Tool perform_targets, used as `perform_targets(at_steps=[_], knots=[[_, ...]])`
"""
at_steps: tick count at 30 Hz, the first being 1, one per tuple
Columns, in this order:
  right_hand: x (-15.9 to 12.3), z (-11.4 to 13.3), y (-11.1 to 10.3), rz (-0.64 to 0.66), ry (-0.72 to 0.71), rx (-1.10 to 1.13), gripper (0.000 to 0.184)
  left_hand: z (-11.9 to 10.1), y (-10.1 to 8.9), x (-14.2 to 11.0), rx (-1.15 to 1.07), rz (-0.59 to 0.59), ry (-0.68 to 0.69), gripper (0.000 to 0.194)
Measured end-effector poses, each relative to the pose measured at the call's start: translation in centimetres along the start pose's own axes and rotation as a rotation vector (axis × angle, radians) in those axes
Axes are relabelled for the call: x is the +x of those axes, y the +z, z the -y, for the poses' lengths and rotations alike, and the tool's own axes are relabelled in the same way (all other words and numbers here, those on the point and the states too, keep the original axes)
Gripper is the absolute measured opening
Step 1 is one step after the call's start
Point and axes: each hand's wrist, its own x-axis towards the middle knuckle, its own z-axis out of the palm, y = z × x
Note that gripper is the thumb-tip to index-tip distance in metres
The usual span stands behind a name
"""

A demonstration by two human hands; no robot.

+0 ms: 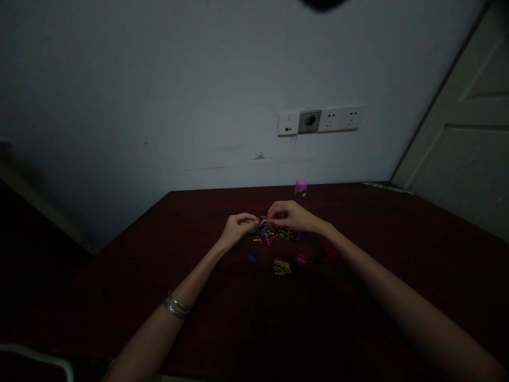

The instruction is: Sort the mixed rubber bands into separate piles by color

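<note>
Over a pile of small thin loops (270,232) in mixed colours, my two hands are close together. My left hand (235,229) comes in from the left with thumb and fingers pinched at the pile's edge. From the right, my right hand (292,215) has its fingertips pinched above the same pile. Something pale pink shows between the fingertips, too small and dim to make out. Nearer me lie separate little groups of loops: a blue group (252,258), a yellow group (282,266), a pink group (301,260) and a red group (330,252) beside my right forearm.
A small clear bottle with a pink lid (301,185) stands behind my right hand. The dark red table (199,212) meets a pale wall with sockets (340,119). A white panelled door (473,143) is at the right. The light is dim.
</note>
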Motion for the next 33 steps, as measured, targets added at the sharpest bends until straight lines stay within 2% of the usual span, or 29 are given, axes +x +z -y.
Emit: perform_targets(at_steps=[4, 7, 12, 18, 21, 24, 28, 30, 33], knots=[[-0.5, 0.5, -0.7, -0.062, 0.054, 0.136, 0.012, -0.3, -0.4, 0.1, -0.022, -0.083, -0.053, 0.025], [-0.9, 0.8, -1.1, -0.043, 0.134, 0.264, 0.013, -0.2, -0.5, 0.1, -0.046, -0.113, -0.099, 0.027], [-2.1, 0.8, -1.1, 0.027, 0.272, 0.424, 0.016, 0.5, -0.7, 0.2, -0.060, -0.075, -0.125, 0.033], [-4.3, 1.0, -1.2, -0.078, 0.599, 0.719, 0.019, 1.2, -0.8, 0.4, -0.108, -0.011, -0.154, 0.040], [-5.3, 0.8, -1.4, -0.099, 0.685, 0.811, 0.019, 1.5, -0.8, 0.4, -0.126, -0.008, -0.175, 0.041], [-6.4, 0.6, -1.4, -0.125, 0.723, 0.810, 0.018, 1.9, -0.9, 0.5, -0.135, 0.004, -0.185, 0.039], [-7.8, 0.4, -1.0, -0.141, 0.758, 0.670, 0.020, 2.3, -0.8, 0.4, -0.129, 0.022, -0.192, 0.037], [-8.4, 0.4, -1.0, -0.142, 0.708, 0.575, 0.020, 2.3, -0.7, 0.4, -0.114, 0.019, -0.202, 0.037], [-9.2, 0.4, -1.1, -0.089, 0.508, 0.425, 0.015, 2.4, -0.5, 0.4, -0.100, 0.017, -0.217, 0.037]])
